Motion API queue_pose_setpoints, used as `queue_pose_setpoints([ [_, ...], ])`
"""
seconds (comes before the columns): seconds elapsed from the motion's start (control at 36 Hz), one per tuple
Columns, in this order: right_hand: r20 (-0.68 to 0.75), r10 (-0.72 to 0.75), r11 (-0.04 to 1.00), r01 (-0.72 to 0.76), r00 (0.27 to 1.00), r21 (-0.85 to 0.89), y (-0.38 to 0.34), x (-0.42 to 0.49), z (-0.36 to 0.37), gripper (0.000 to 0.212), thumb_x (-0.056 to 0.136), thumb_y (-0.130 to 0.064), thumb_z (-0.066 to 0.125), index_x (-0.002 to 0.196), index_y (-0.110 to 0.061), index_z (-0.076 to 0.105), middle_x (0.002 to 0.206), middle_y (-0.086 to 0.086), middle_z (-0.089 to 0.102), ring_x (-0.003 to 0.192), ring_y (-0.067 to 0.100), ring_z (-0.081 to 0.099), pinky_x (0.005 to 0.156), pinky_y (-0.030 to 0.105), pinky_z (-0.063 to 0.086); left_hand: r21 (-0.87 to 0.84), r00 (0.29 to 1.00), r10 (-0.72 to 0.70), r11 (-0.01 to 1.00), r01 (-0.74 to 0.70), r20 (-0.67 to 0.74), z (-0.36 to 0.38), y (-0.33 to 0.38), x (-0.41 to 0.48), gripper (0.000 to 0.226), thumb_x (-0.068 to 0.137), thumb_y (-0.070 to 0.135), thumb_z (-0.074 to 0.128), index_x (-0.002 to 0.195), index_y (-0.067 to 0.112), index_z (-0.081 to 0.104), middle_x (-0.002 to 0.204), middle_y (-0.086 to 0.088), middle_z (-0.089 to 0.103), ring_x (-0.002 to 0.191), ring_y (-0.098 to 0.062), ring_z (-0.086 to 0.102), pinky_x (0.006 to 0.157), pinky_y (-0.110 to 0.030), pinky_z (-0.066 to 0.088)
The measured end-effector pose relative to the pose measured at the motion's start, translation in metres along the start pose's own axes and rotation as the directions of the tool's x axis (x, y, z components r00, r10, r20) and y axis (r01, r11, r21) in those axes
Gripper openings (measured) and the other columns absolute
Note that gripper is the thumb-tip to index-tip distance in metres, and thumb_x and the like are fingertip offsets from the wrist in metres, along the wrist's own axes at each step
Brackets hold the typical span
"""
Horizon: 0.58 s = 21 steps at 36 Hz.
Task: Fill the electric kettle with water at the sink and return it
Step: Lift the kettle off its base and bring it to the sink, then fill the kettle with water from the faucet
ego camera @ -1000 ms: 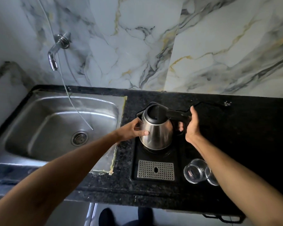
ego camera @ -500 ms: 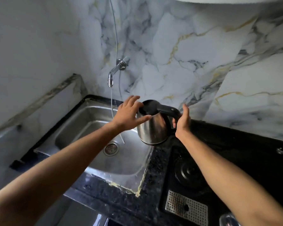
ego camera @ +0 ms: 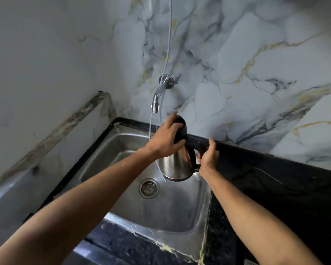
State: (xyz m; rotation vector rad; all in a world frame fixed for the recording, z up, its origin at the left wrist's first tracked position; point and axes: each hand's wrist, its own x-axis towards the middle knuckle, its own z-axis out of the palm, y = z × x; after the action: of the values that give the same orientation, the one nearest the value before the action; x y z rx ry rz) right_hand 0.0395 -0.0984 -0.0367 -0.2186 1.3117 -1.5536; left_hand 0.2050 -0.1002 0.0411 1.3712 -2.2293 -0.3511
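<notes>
One kettle (ego camera: 177, 165) hung over the sink (ego camera: 107, 161) at the centre of the frame, held clear of the basin and just above and right of the drain (ego camera: 149, 188). It sat below and slightly right of the single tap (ego camera: 157, 101), which juts from the marble wall in the upper middle; that placement looked meant to bring the kettle's mouth under the spout.

The right hand (ego camera: 208, 156) was closed round the black handle (ego camera: 196, 143), thumb on top, carrying the weight. The left hand (ego camera: 165, 139) was curled over the black lid (ego camera: 181, 129) at the kettle's top, fingers spread across it and thumb under its edge. I judged this grip was for keeping the lid open or steadying the top while the mouth was lined up; whether the lid was fully open could not be told, since the hand covered it.

A thin pale line ran down from the tap past the left hand. Whether it was a stream of water or the cord hanging on the wall was unclear, so filling could not be confirmed.

Counted: one kettle, one tap, one sink with one drain, two hands, both on the kettle. The dark tabletop (ego camera: 275, 180) filled the right of the frame, and the kettle's return there was not yet done.
</notes>
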Motion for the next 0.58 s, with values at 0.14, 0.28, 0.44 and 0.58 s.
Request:
queue_pose_setpoints([
  [0.14,-0.001,0.036,0.997,-0.036,0.999,0.072,0.024,0.012,0.03,0.025,0.082,-0.044,0.066,0.083,-0.019,0.07,0.064,-0.009,0.074,0.056,0.006,0.07,0.044,0.017,0.047,-0.116,0.987,0.149,0.983,-0.142,0.052,-0.011,-0.021,0.027,0.075,0.091,0.041,0.061,0.152,0.014,0.027,0.162,-0.012,0.021,0.148,-0.021,0.022,0.119,-0.03,0.022],
  [0.28,0.008,0.047,0.998,-0.047,0.999,-0.035,0.044,0.032,0.053,0.043,0.073,-0.057,0.063,0.055,-0.018,0.066,0.048,-0.001,0.06,0.037,0.011,0.053,0.036,0.018,0.035,-0.222,0.922,-0.271,0.951,0.213,-0.276,-0.029,-0.069,0.062,0.049,0.095,0.037,0.051,0.138,0.017,0.043,0.136,-0.009,0.054,0.119,-0.028,0.056,0.098,-0.044,0.047],
  [0.44,0.012,0.039,0.999,-0.039,0.999,-0.036,0.058,0.042,0.074,0.043,0.065,-0.063,0.064,0.047,-0.024,0.07,0.049,-0.006,0.062,0.041,0.007,0.058,0.039,0.019,0.041,0.069,0.872,-0.467,0.874,0.48,-0.148,-0.037,-0.114,0.097,0.059,0.082,0.06,0.061,0.113,0.011,0.053,0.109,-0.013,0.065,0.098,-0.034,0.062,0.071,-0.04,0.046],
  [0.58,0.012,0.025,0.999,-0.024,1.0,-0.048,0.063,0.053,0.082,0.047,0.068,-0.064,0.062,0.043,-0.024,0.068,0.044,-0.006,0.058,0.038,0.008,0.053,0.039,0.019,0.036,0.218,0.897,-0.415,0.871,0.44,-0.151,-0.033,-0.115,0.116,0.049,0.083,0.044,0.067,0.11,0.005,0.054,0.103,-0.017,0.066,0.093,-0.037,0.063,0.065,-0.036,0.038],
])
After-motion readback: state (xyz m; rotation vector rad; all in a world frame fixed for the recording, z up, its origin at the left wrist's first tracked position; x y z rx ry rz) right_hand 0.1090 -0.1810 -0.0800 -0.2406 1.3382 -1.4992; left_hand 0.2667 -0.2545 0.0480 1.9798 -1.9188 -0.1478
